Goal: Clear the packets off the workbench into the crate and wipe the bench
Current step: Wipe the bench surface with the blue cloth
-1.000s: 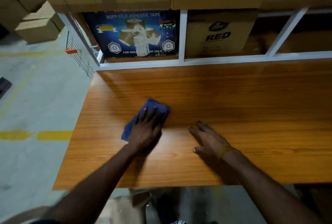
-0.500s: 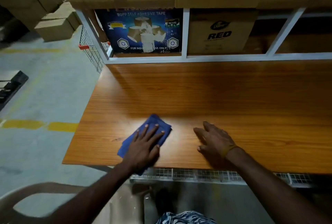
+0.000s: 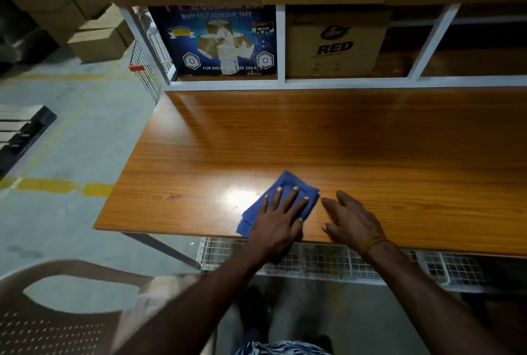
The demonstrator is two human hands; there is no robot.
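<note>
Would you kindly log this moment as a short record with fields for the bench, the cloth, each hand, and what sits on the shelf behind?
bench: wooden workbench, no packets visible on it
cloth: blue cloth, flat on the bench near its front edge
left hand: left hand pressing flat on the cloth, fingers straight
right hand: right hand resting flat on the bench beside the cloth
shelf: blue tape box and brown box marked RED
crate: not identifiable
</note>
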